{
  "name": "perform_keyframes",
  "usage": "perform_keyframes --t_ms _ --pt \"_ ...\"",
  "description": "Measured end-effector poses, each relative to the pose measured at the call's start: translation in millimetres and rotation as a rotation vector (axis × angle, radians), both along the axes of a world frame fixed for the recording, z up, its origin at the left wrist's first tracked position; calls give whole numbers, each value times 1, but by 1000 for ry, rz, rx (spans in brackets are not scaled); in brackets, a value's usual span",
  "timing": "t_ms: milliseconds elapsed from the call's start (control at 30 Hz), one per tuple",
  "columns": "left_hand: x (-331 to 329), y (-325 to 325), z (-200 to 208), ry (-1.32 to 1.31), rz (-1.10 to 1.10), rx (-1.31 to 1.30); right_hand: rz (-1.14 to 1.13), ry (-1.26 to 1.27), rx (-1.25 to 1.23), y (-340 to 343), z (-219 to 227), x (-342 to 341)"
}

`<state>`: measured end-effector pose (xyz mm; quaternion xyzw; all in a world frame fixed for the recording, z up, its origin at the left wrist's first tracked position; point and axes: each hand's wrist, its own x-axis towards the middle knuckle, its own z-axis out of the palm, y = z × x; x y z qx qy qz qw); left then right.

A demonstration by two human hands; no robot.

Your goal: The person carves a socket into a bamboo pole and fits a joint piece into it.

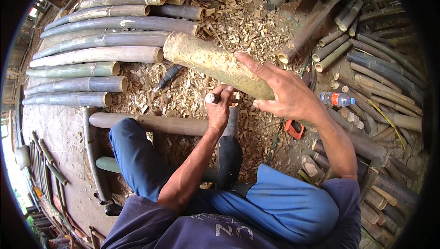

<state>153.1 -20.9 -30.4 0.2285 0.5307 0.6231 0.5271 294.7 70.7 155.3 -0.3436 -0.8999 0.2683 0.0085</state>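
Observation:
My right hand (288, 88) spans the near end of a thick, pale, tapered section of bamboo or wood (206, 61), its thumb along the lower edge and its index finger stretched over the top. The piece slants away to the upper left, with curled shavings on its surface. Close below it, my left hand (219, 109) is closed around a tool (211, 98). A round, pale end and a short dark bar stick out of the fist; the tool's kind is unclear. An upright post (232, 123) stands just under the piece.
Cut bamboo poles (103, 40) lie in a row at the left, and more poles (385, 65) are stacked at the right. Wood chips (247, 24) cover the ground. A dark wrapped object (170, 75), a plastic bottle (336, 98) and an orange object (294, 129) lie nearby. A bamboo frame (174, 124) is beside my legs.

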Motion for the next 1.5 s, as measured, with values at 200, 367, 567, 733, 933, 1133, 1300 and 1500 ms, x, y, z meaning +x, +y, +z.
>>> perform_keyframes --t_ms 200,367,567,733,933,1133,1300,1500 --pt "-1 -6 10 4 217 56 -84 -47 -130 -5 4 4" --pt "-21 7 -9 -62 120 199 -53 20 -83 -5 -5 10" --pt "-16 6 6 126 7 87 -95 -57 -191 -6 -3 8" --pt "-34 15 1 3 128 80 -48 97 -68 -8 -11 15" --pt "-31 5 5 -37 -83 126 -76 13 -126 -6 -9 13" --pt "-28 3 -1 22 -206 112 -69 -19 -140 -7 -8 11" --pt "-24 1 -1 -13 -170 120 -80 -58 -161 -7 -6 9" --pt "-10 -2 -13 -171 20 119 -32 87 -46 -6 -15 11"
